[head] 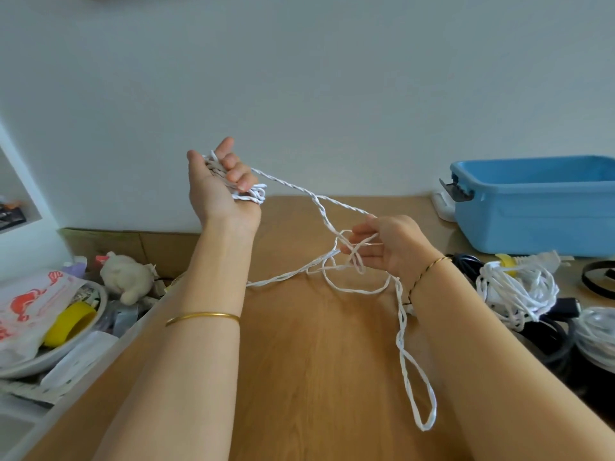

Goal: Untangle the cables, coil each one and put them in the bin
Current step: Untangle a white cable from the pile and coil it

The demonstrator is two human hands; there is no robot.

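Observation:
A thin white twisted cable (286,182) stretches between my two hands above the wooden table (299,344). My left hand (216,188) is raised, palm toward me, fingers curled round several wound loops of this cable. My right hand (382,244), lower and to the right, pinches a tangled knot of the same cable. Loose loops hang from it down to the table. The blue plastic bin (539,207) stands at the back right. A pile of white and black cables (519,291) lies in front of the bin.
On the left, a bowl (50,357) holds a plastic bag and a yellow tape roll (70,324), next to a small plush toy (128,277) and other clutter. A white wall rises behind the table.

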